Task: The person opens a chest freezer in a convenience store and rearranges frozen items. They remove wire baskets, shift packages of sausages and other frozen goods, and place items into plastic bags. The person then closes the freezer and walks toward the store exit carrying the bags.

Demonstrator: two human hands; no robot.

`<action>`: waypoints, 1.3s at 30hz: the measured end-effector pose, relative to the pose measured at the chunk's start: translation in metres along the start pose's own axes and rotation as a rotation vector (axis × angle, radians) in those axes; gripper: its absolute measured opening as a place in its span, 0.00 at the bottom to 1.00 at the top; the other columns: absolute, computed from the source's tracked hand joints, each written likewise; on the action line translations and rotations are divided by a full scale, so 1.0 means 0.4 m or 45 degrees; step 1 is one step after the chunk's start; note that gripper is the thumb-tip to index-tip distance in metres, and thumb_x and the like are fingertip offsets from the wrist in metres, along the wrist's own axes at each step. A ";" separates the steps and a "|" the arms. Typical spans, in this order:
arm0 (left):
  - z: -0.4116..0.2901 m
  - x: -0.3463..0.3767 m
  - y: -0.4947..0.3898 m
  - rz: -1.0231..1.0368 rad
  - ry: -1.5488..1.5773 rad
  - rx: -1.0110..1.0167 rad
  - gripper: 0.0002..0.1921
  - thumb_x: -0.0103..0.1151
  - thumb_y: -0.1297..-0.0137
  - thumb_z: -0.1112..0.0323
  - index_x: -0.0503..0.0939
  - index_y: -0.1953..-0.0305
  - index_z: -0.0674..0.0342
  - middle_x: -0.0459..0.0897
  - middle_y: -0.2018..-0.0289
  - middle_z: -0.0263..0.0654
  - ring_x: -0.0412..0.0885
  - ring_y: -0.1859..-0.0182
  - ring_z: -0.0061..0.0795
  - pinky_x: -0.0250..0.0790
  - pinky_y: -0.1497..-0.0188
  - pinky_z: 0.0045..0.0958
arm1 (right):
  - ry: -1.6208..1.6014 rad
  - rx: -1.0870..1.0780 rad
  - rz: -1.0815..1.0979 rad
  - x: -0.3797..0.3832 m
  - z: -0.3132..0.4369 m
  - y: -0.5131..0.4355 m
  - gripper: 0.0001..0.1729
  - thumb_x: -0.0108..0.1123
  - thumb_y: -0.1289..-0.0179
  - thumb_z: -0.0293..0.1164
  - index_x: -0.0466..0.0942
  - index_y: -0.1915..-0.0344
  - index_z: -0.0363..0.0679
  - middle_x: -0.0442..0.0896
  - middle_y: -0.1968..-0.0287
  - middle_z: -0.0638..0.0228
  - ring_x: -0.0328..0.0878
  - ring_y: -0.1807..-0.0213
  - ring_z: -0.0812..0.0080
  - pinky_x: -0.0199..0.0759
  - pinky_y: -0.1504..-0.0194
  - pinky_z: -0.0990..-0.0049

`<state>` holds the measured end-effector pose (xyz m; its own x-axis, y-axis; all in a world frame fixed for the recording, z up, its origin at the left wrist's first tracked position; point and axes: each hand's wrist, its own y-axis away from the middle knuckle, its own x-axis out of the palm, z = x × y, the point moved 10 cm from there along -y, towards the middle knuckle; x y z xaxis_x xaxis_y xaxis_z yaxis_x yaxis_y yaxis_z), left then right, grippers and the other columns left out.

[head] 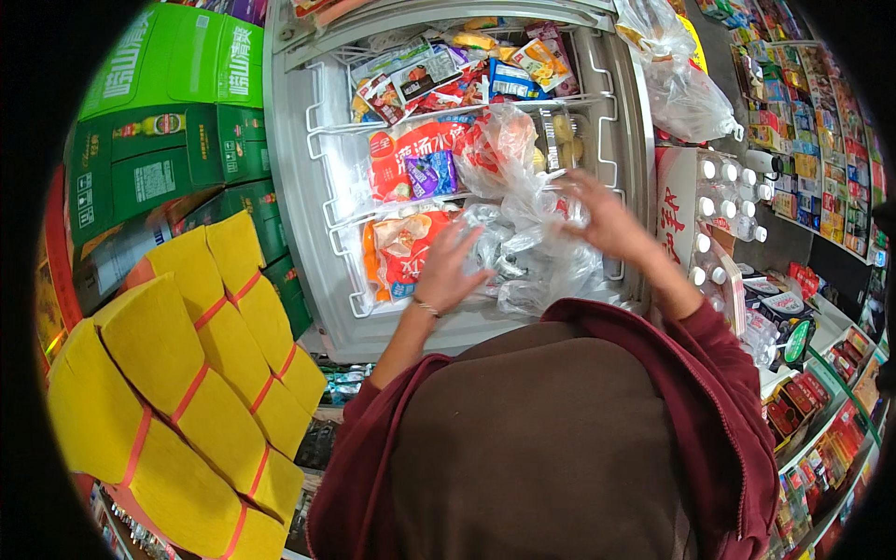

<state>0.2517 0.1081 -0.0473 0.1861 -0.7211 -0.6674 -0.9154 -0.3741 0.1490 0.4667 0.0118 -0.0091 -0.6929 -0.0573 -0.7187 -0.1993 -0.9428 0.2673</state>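
An open chest freezer (294, 175) with white wire baskets (332, 231) lies before me. My left hand (448, 269) has its fingers spread over a red-and-orange frozen food bag (406, 241) and the edge of a clear plastic bag (521, 252). On the other side, my right hand (603, 213) is blurred, with thumb and fingers apart beside the bunched film of that bag. Whether its fingertips touch the film is unclear. The bag's contents are hard to make out. Above it sit another plastic bag with red print (493, 150), a red dumpling packet (392, 157) and a purple packet (430, 173).
Ice-cream packets (427, 77) fill the far basket. Green cartons (161, 150) and yellow paper stacks with red bands (203, 350) stand at left. At right are capped water bottles (728, 189), a hanging plastic bag (689, 94) and stocked shelves (815, 140).
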 end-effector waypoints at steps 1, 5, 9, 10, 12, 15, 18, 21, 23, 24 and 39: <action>-0.012 0.043 0.006 0.086 -0.078 -0.018 0.44 0.75 0.50 0.50 0.68 0.32 0.55 0.67 0.34 0.52 0.63 0.31 0.53 0.57 0.30 0.47 | 0.203 0.031 0.077 0.077 0.020 0.023 0.48 0.74 0.48 0.48 0.63 0.28 0.52 0.61 0.29 0.44 0.57 0.28 0.39 0.55 0.29 0.48; -0.027 0.134 0.068 0.340 -0.158 -0.020 0.52 0.78 0.57 0.48 0.62 0.30 0.54 0.63 0.33 0.53 0.60 0.30 0.56 0.57 0.30 0.48 | 0.236 0.120 0.162 0.219 0.032 0.134 0.54 0.78 0.57 0.45 0.62 0.29 0.52 0.62 0.30 0.52 0.52 0.25 0.43 0.54 0.31 0.43; -0.039 0.169 0.094 0.441 -0.191 0.000 0.51 0.80 0.60 0.51 0.65 0.32 0.53 0.66 0.37 0.51 0.65 0.35 0.53 0.61 0.34 0.47 | 0.320 0.048 0.141 0.232 0.035 0.192 0.54 0.79 0.59 0.42 0.63 0.30 0.52 0.67 0.34 0.56 0.58 0.28 0.49 0.61 0.35 0.48; -0.052 0.152 0.087 0.316 -0.218 0.029 0.48 0.79 0.60 0.56 0.66 0.33 0.52 0.67 0.38 0.50 0.69 0.39 0.51 0.64 0.37 0.46 | 0.304 0.055 0.102 0.225 0.032 0.198 0.53 0.79 0.59 0.41 0.64 0.30 0.53 0.68 0.35 0.57 0.59 0.28 0.50 0.62 0.36 0.49; -0.071 0.155 0.083 0.280 -0.180 0.044 0.46 0.78 0.59 0.60 0.68 0.33 0.51 0.67 0.39 0.48 0.69 0.39 0.49 0.64 0.38 0.45 | 0.254 0.019 -0.069 0.191 0.032 0.206 0.51 0.78 0.57 0.37 0.64 0.31 0.54 0.72 0.39 0.58 0.65 0.33 0.52 0.66 0.39 0.54; -0.108 0.169 0.083 0.235 -0.223 0.113 0.43 0.76 0.58 0.66 0.70 0.35 0.51 0.70 0.42 0.45 0.72 0.46 0.46 0.68 0.47 0.45 | 0.167 0.259 -0.167 0.166 -0.038 0.219 0.49 0.77 0.56 0.34 0.65 0.31 0.55 0.74 0.41 0.57 0.69 0.37 0.52 0.67 0.40 0.56; -0.153 0.177 0.068 0.116 -0.246 0.312 0.25 0.65 0.52 0.74 0.79 0.48 0.54 0.74 0.53 0.43 0.74 0.55 0.44 0.68 0.59 0.43 | 0.225 0.278 -0.216 0.159 -0.065 0.223 0.32 0.64 0.50 0.24 0.73 0.41 0.50 0.76 0.44 0.59 0.72 0.42 0.51 0.74 0.49 0.58; -0.148 0.206 0.059 0.143 -0.168 0.359 0.17 0.60 0.52 0.77 0.79 0.57 0.57 0.76 0.59 0.41 0.75 0.56 0.44 0.69 0.59 0.41 | 0.235 0.118 -0.275 0.173 -0.043 0.229 0.17 0.54 0.48 0.19 0.77 0.56 0.44 0.79 0.51 0.62 0.75 0.49 0.52 0.77 0.55 0.57; -0.124 0.201 0.070 0.121 -0.020 0.299 0.11 0.56 0.49 0.78 0.79 0.63 0.59 0.76 0.65 0.42 0.77 0.60 0.46 0.70 0.61 0.42 | 0.277 0.085 -0.263 0.200 -0.027 0.249 0.15 0.56 0.49 0.20 0.77 0.60 0.42 0.79 0.53 0.63 0.75 0.51 0.53 0.76 0.54 0.59; -0.107 0.202 0.080 0.155 0.008 0.255 0.09 0.56 0.49 0.78 0.78 0.64 0.59 0.76 0.67 0.42 0.77 0.61 0.47 0.70 0.62 0.43 | 0.261 0.066 -0.302 0.202 -0.019 0.263 0.14 0.56 0.50 0.20 0.77 0.61 0.42 0.79 0.55 0.64 0.75 0.52 0.54 0.76 0.54 0.60; -0.249 0.125 -0.130 0.187 0.032 0.358 0.26 0.67 0.49 0.70 0.77 0.44 0.56 0.77 0.45 0.42 0.72 0.40 0.46 0.67 0.38 0.38 | -0.192 0.262 -0.537 0.187 -0.036 0.330 0.21 0.56 0.54 0.15 0.79 0.57 0.42 0.79 0.52 0.61 0.75 0.50 0.52 0.73 0.49 0.60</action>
<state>0.3442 0.0334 -0.0159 0.0501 -0.7708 -0.6351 -0.9953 -0.0916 0.0327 0.3984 -0.1216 -0.0370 -0.6116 0.3782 -0.6949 -0.6065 -0.7881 0.1049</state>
